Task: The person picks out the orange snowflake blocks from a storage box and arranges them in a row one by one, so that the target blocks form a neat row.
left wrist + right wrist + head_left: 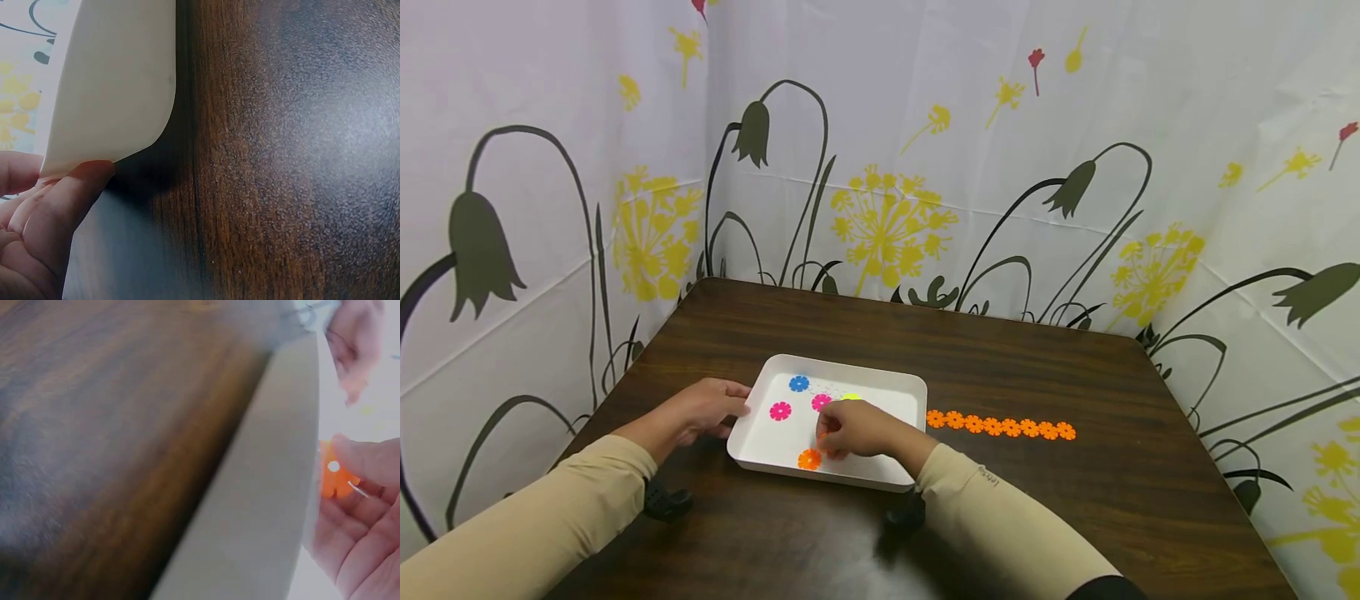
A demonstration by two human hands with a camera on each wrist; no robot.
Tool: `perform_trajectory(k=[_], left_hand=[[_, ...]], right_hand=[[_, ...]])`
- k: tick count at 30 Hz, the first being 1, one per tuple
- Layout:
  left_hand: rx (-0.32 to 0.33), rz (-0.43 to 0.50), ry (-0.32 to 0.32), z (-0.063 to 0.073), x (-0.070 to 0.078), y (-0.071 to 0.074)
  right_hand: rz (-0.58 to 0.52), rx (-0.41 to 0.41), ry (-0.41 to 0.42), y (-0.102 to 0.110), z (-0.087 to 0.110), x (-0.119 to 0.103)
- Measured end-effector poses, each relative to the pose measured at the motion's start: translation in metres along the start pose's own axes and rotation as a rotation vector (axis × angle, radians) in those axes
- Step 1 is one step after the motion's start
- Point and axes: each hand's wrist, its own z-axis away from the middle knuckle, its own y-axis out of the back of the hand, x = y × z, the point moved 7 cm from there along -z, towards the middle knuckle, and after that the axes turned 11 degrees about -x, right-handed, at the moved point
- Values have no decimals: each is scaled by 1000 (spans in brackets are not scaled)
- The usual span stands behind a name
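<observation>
A shallow white tray [775,442] lies on the table. My left hand [703,408] holds its left end; in the left wrist view the thumb and a finger pinch the tray's wall [119,81]. Inside the tray, my right hand [859,427] pinches an orange notched disc [327,482] between thumb and fingers, low over the tray floor. Another orange disc [808,459] lies just left of those fingers. Farther back in the tray are a blue disc [799,383], two pink discs, one at the left [780,411], and a yellow disc [851,397] partly behind the right hand.
Right of the tray, several orange discs [997,427] form a straight row running rightward from its edge. The brown wooden table [1037,358] backs onto a flower-printed curtain [880,125]. Dark objects [666,502] show below the left forearm.
</observation>
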Motion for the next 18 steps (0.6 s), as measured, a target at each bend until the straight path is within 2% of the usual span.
perform_trajectory(k=[2, 5, 13, 18], left_hand=[[-1, -1, 5, 0, -1, 0], [0, -2, 9, 0, -1, -1], [1, -5, 15, -1, -1, -1], [8, -12, 16, -1, -1, 0]], right_hand=[[-241, -2, -8, 7, 4, 9], [-481, 16, -23, 20, 12, 24], [-775, 152, -91, 51, 41, 72], [-845, 187, -71, 68, 61, 92]])
